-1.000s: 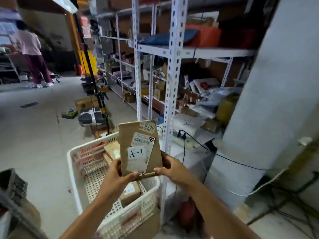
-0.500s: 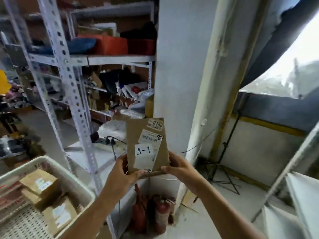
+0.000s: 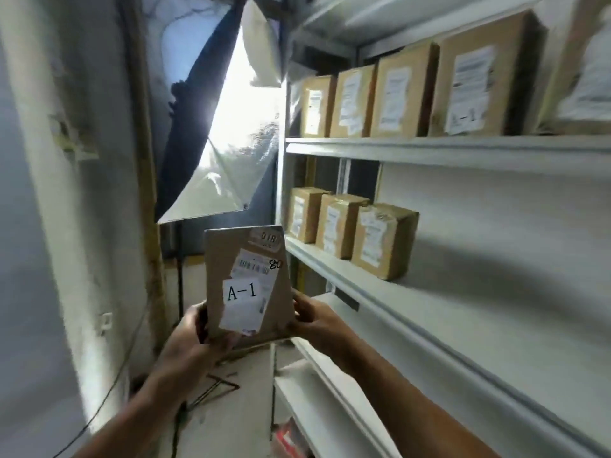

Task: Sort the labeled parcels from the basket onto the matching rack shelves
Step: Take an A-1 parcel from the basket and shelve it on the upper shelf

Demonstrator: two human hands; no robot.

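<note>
I hold a flat brown parcel upright in front of me, its white label reading A-1. My left hand grips its lower left edge and my right hand grips its lower right edge. A white rack stands to the right. Its upper shelf carries a row of several brown boxes, one showing an A-1 label. The shelf below holds three smaller boxes at its left end. The basket is out of view.
A pale wall or pillar fills the left side. A bright softbox light on a thin stand is straight ahead, stand legs and cables on the floor. Lower white shelves jut out near my right forearm.
My view has swung right from the basket and cluttered racks, past the pillar, to the white parcel rack. Both hands keep the same hold on the A-1 parcel.
</note>
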